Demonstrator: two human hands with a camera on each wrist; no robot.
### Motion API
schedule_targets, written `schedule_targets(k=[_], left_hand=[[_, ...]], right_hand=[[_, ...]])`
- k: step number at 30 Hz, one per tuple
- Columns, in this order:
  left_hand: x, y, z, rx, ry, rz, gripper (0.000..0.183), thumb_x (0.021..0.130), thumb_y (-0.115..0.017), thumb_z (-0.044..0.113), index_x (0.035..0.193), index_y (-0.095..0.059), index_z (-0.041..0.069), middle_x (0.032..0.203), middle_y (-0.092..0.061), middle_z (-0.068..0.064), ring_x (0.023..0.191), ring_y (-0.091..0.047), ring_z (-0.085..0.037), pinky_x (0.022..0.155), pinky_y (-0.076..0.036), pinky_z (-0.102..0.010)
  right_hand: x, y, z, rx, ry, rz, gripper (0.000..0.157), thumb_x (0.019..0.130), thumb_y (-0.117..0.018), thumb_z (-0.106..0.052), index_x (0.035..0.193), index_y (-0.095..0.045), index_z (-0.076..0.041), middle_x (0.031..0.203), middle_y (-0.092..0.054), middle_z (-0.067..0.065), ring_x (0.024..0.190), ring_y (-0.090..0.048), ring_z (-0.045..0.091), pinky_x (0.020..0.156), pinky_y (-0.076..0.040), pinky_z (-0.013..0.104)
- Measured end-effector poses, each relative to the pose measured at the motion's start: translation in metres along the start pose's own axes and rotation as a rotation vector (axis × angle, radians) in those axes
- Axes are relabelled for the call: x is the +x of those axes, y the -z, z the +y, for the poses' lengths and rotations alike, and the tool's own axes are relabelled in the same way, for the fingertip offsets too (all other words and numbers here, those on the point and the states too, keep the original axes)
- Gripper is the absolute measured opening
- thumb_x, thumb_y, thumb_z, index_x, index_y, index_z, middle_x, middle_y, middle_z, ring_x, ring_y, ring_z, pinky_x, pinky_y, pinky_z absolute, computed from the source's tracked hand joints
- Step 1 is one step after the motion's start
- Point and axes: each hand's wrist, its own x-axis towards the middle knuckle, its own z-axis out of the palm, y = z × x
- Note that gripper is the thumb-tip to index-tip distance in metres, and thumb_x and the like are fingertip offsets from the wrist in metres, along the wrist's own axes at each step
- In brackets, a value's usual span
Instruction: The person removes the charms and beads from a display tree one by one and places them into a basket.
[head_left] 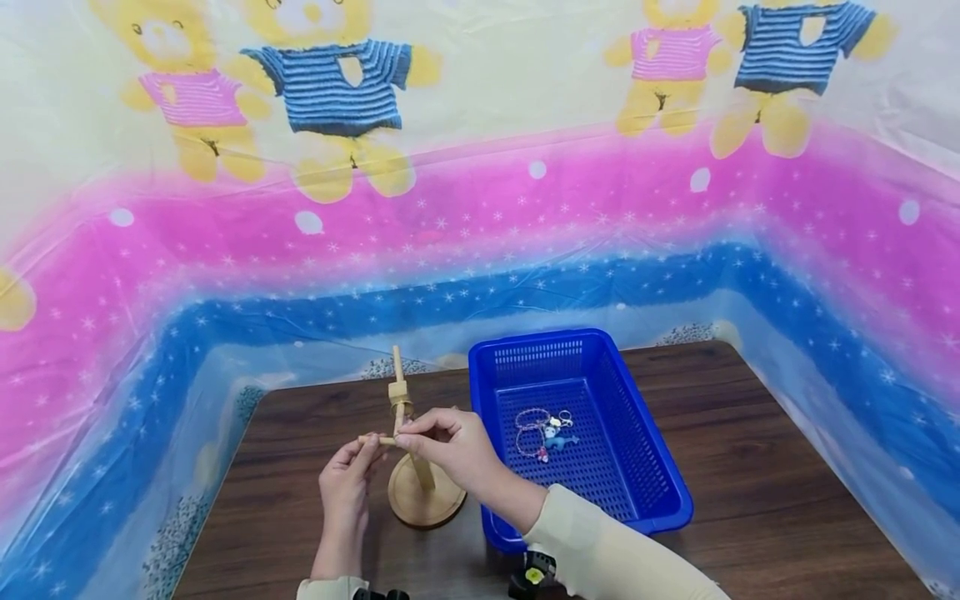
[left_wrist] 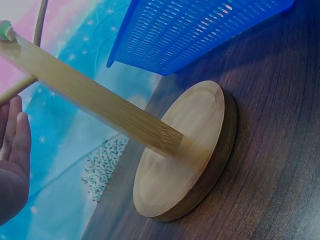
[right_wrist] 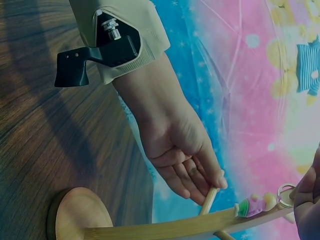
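Note:
A wooden stand has a round base (left_wrist: 185, 155), an upright post (left_wrist: 110, 107) and side pegs. My left hand (head_left: 347, 483) pinches the end of one peg (head_left: 372, 440) between thumb and finger, left of the post. On the other side, my right hand (head_left: 461, 450) reaches to the post and pinches a keychain by its metal ring (right_wrist: 286, 195). A small pink and green figure charm (right_wrist: 255, 205) hangs from that ring, against the post in the right wrist view. Fingers cover much of the keychain in the head view.
Right of the stand is a blue perforated basket (head_left: 652, 475), holding several keychains and beaded loops (head_left: 551, 437). Both stand on a dark wooden table (head_left: 772, 492). Behind the table hangs a cloth (head_left: 480, 208) printed with bears.

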Motion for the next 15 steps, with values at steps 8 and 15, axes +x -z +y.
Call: schedule_targets(k=[8, 15], left_hand=[[-0.002, 0.0, 0.002, -0.018, -0.014, -0.013, 0.022, 0.094, -0.069, -0.003, 0.077, -0.074, 0.01, 0.078, -0.079, 0.005, 0.07, -0.077, -0.004, 0.067, -0.064, -0.016], [-0.002, -0.001, 0.002, -0.001, -0.02, -0.02, 0.021, 0.094, -0.069, -0.003, 0.078, -0.073, 0.009, 0.078, -0.079, 0.004, 0.071, -0.077, -0.005, 0.068, -0.065, -0.016]], right_hand=[[-0.001, 0.0, -0.004, -0.048, -0.013, -0.009, 0.019, 0.095, -0.071, -0.005, 0.106, -0.072, 0.01, 0.109, -0.071, 0.034, 0.075, -0.061, -0.006, 0.066, -0.052, 0.01], [0.001, 0.01, -0.008, -0.087, -0.04, -0.031, 0.023, 0.1, -0.065, -0.012, 0.115, -0.068, 0.006, 0.108, -0.069, 0.033, 0.087, -0.069, 0.011, 0.076, -0.058, 0.015]])
